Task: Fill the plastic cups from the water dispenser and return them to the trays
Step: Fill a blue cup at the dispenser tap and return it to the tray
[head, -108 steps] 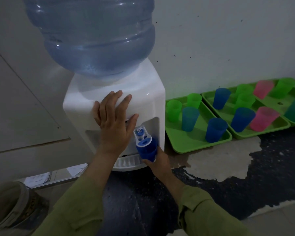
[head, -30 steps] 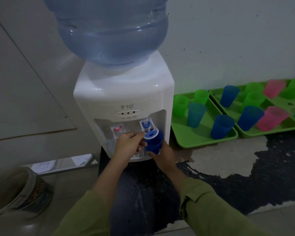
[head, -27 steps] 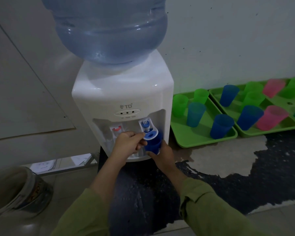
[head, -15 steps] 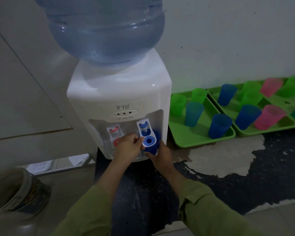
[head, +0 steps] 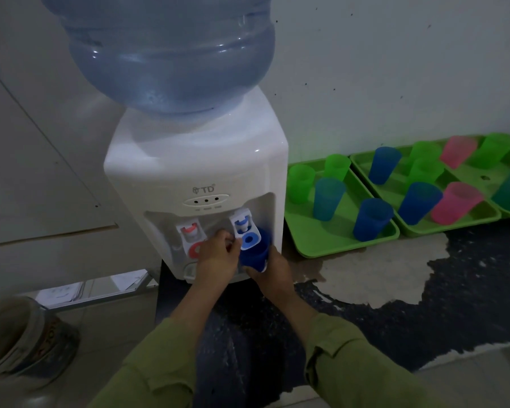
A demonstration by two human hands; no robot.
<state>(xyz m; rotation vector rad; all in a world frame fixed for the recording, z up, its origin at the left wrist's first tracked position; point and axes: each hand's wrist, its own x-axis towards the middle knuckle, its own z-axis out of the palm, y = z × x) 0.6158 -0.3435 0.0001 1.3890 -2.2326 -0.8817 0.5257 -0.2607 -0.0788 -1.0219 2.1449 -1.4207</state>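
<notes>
A white water dispenser (head: 195, 160) with a big blue bottle (head: 171, 51) on top stands on the dark counter. My right hand (head: 273, 270) grips a blue cup (head: 255, 251) from below, under the blue tap (head: 245, 231). With curled fingers, my left hand (head: 218, 257) pinches the blue tap's lever. The red tap (head: 192, 235) is left of it. To the right lie green trays (head: 315, 245) with several green, blue, teal and pink cups.
The wall runs behind the dispenser and trays. The counter (head: 395, 304) is dark with a worn pale patch in front of the trays. A round jar (head: 21, 346) stands at lower left, with papers (head: 71, 290) beyond it.
My left hand came down from the dispenser's top to the blue tap lever and now holds it. The right hand has kept the blue cup under that tap.
</notes>
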